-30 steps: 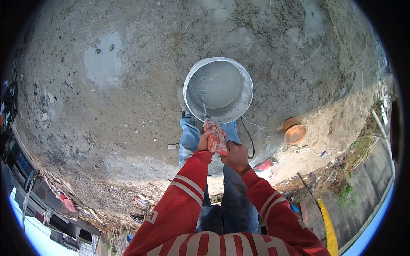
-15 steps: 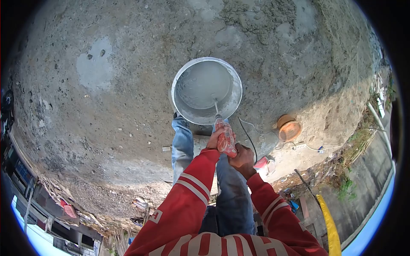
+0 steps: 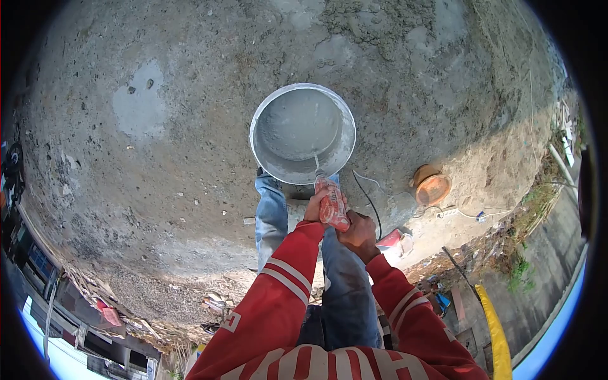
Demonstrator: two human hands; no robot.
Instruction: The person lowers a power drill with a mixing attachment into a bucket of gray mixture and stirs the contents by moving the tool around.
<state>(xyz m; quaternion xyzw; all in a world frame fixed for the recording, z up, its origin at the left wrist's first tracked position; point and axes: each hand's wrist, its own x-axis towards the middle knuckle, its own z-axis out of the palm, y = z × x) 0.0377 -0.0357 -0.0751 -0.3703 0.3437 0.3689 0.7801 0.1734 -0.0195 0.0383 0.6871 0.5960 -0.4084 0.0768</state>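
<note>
A red power drill (image 3: 333, 209), smeared with grey, is gripped in both hands. My left hand (image 3: 315, 206) wraps around its left side near the front. At its rear, my right hand (image 3: 359, 233) is closed around the handle, which is mostly hidden. From the drill a thin metal mixing shaft (image 3: 317, 162) slants down into a round bucket (image 3: 350, 136). Wet grey mortar (image 3: 297, 123) fills part of the bucket, and the shaft's lower end is hidden in it. The bucket stands on the ground in front of my legs.
A black cable (image 3: 368, 199) runs over the ground right of the drill. Beyond it are an orange-brown bowl (image 3: 434, 189), a power strip (image 3: 448, 211) and a red-and-white bag (image 3: 394, 243). A yellow strip (image 3: 493, 329) hangs at lower right. Rough, gritty ground (image 3: 190, 126) surrounds the bucket.
The drill and both hands appear slightly further left, as does the bucket, while the view has turned a little. Both hands still hold the drill, with the shaft in the mortar.
</note>
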